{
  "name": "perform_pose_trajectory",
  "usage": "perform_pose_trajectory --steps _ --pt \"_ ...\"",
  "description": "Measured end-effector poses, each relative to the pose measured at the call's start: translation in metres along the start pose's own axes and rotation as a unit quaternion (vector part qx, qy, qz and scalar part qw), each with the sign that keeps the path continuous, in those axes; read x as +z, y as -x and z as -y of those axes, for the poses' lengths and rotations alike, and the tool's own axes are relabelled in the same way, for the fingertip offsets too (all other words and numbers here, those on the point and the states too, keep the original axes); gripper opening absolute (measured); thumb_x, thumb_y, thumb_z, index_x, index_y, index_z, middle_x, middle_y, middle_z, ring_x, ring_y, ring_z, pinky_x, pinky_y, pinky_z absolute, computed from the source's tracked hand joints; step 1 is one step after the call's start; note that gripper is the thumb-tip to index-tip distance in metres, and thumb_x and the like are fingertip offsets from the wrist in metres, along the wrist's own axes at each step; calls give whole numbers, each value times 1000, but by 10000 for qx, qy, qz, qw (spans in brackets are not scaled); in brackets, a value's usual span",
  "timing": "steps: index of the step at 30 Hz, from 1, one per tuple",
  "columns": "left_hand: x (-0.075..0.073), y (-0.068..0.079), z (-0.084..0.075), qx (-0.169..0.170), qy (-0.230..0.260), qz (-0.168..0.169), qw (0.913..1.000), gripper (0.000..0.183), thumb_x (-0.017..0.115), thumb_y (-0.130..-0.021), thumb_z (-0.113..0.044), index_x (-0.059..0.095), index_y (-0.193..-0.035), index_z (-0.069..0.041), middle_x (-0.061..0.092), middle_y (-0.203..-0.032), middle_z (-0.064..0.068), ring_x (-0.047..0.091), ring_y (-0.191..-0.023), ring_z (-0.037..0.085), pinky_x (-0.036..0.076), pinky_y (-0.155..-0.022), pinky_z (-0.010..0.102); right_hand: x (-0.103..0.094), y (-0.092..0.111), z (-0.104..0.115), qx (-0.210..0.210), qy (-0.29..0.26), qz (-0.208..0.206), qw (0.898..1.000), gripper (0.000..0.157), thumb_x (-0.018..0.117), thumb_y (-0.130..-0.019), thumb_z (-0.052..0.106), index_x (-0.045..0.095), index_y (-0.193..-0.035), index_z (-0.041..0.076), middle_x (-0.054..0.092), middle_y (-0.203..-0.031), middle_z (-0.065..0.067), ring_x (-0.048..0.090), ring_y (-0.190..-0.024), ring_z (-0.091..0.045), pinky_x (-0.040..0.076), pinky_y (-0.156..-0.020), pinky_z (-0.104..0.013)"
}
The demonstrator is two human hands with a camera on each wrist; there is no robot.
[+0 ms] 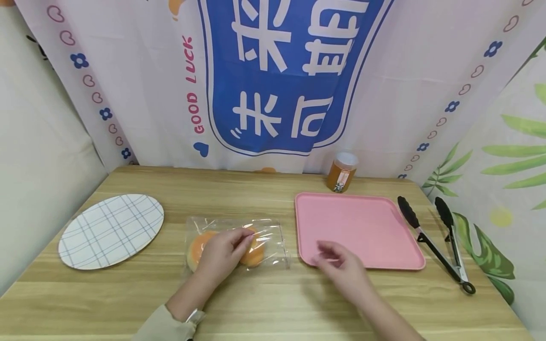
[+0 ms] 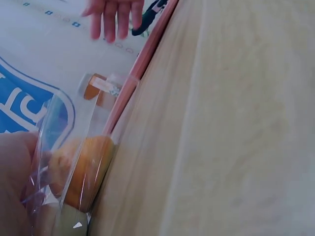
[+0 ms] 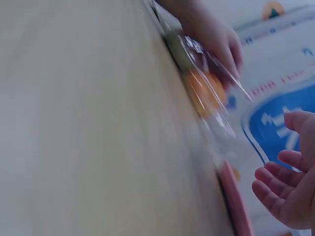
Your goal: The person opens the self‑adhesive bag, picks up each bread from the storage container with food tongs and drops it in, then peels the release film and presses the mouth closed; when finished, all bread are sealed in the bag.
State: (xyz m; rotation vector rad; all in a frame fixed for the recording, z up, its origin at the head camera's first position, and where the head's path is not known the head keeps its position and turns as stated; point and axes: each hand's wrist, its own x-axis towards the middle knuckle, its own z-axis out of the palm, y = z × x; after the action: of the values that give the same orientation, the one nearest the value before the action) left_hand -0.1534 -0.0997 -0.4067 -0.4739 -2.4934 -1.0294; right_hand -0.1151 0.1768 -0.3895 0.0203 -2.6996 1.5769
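A clear plastic bag (image 1: 276, 237) lies on the table's middle with round orange bun-like pieces (image 1: 255, 255) inside. My left hand (image 1: 219, 253) is over it, thumb and fingers pinching the film between the two pieces. In the right wrist view this left hand (image 3: 216, 42) comes down on the bag from above, and a greenish piece (image 3: 178, 50) shows beside the orange one. My right hand (image 1: 343, 274) hovers by the front left corner of the pink tray (image 1: 362, 266), fingers loosely bent and holding nothing. Its spread fingers (image 3: 275, 187) show in the right wrist view.
An oval white plate (image 1: 111, 232) with blue lines lies at the left. Behind the tray stands a jar (image 1: 342, 173) with amber contents and a pale lid. Black-tipped tongs (image 1: 443, 258) lie spread at the tray's right. A printed cloth (image 1: 162, 94) hangs along the back edge.
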Motion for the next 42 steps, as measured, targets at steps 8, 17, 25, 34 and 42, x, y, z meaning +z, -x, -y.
perform_pose_trajectory --steps 8,17,25,34,42 --pt "5 1 -9 -494 -197 -194 9984 10 70 -91 -19 76 -98 -15 75 -88 -3 61 -73 7 53 -63 28 59 -1 8 296 -972 931 9905 42 71 -89 26 64 -116 -5 70 -98 -11 65 -80 -13 59 -67 -22" --pt "7 1 -14 -770 -222 -235 9965 11 68 -93 -22 75 -99 -15 76 -91 0 70 -82 16 57 -70 37 83 -16 17 1085 -1499 590 9809 32 71 -89 23 68 -104 -5 71 -82 -10 64 -66 -10 60 -59 -26" --pt "7 0 -15 -912 -213 -168 9955 14 67 -94 -23 75 -101 -15 76 -92 0 68 -79 15 55 -67 35 93 -25 17 1390 -1934 465 9701 23 68 -90 16 66 -94 -6 68 -75 -7 63 -59 -8 58 -54 -22" --pt "-5 -9 -16 -1357 395 321 9894 28 59 -98 -29 69 -117 -10 72 -117 11 67 -112 30 55 -94 48 94 -18 20 1456 -2415 496 9581 15 60 -91 7 62 -96 -7 73 -82 -11 68 -66 -8 61 -63 -22" --pt "-18 -56 -2 -1017 -577 1281 9848 31 54 -98 -21 66 -120 -2 67 -122 18 62 -117 36 49 -103 51 98 -7 18 1461 -2881 375 9456 12 55 -91 0 54 -100 -7 71 -93 -15 69 -74 -9 61 -71 -23"
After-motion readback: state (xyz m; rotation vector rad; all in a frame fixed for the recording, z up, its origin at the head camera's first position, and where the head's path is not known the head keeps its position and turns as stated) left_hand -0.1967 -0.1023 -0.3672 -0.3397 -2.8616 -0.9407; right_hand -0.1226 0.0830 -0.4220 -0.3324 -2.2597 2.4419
